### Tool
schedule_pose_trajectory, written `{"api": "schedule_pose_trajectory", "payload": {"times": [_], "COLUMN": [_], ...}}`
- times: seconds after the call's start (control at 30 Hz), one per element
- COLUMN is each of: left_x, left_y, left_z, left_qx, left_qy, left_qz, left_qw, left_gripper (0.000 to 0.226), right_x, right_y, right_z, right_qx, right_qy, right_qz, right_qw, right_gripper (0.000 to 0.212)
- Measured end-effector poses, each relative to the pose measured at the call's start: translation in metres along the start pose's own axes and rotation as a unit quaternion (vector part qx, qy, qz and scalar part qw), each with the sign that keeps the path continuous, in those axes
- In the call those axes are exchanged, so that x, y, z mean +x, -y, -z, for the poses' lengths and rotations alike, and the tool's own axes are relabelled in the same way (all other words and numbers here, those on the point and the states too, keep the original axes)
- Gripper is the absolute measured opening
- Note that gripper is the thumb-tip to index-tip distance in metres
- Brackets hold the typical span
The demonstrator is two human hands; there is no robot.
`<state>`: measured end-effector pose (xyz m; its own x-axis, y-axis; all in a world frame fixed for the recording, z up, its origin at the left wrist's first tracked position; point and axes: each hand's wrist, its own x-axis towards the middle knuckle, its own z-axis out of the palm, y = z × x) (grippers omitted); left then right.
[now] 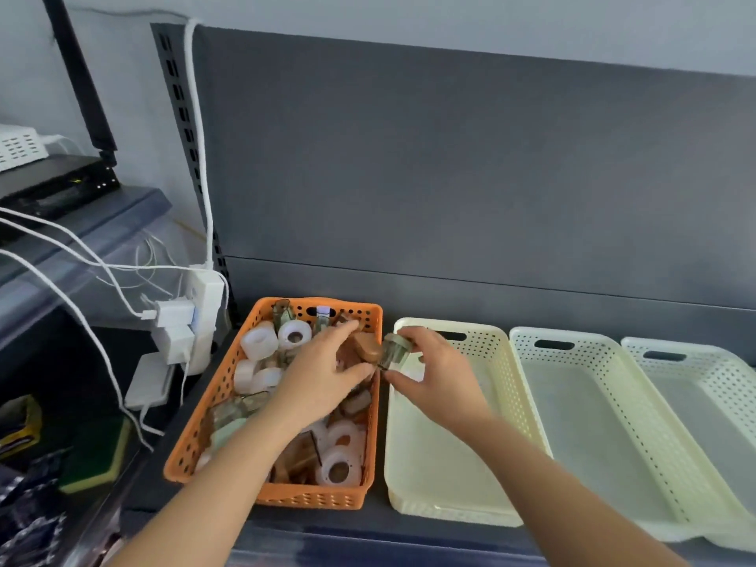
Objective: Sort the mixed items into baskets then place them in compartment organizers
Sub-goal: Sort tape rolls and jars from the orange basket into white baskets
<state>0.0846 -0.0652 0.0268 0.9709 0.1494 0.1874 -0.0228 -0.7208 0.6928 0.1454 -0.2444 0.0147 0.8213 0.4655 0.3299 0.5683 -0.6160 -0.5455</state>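
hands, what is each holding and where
Left hand grips a brown piece by one end; right hand pinches a greenish clear container by its sides.

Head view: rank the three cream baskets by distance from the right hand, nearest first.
1. Left cream basket, under the right hand, which pinches a small clear jar.
2. Middle cream basket, next to the right.
3. Right cream basket, at the far right edge.
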Motion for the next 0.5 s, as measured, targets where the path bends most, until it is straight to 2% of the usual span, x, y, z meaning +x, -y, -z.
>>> {"api": "schedule_pose_trajectory", "payload": {"times": [0.17, 0.3, 0.4, 0.5], "left_x": [0.022, 0.037, 0.050, 0.063], "left_y": [-0.056, -0.102, -0.137, -0.160], "left_z": [-0.053, -0.106, -0.151, -0.192], "left_qx": [-0.060, -0.079, -0.018, 0.090], "left_qy": [0.022, 0.047, 0.058, 0.066], "left_qz": [-0.031, -0.088, -0.130, -0.163], "left_qw": [0.997, 0.992, 0.990, 0.980], "left_gripper": [0.045, 0.034, 0.031, 0.027], "right_x": [-0.021, -0.039, -0.052, -0.061], "right_y": [-0.051, -0.101, -0.140, -0.175], "right_z": [0.053, 0.099, 0.130, 0.149], "right_qx": [-0.009, -0.035, -0.070, -0.120], "right_qy": [-0.050, -0.075, -0.033, 0.036], "right_qz": [-0.082, -0.142, -0.188, -0.201], "right_qw": [0.995, 0.986, 0.979, 0.972], "right_gripper": [0.045, 0.041, 0.043, 0.042]}}
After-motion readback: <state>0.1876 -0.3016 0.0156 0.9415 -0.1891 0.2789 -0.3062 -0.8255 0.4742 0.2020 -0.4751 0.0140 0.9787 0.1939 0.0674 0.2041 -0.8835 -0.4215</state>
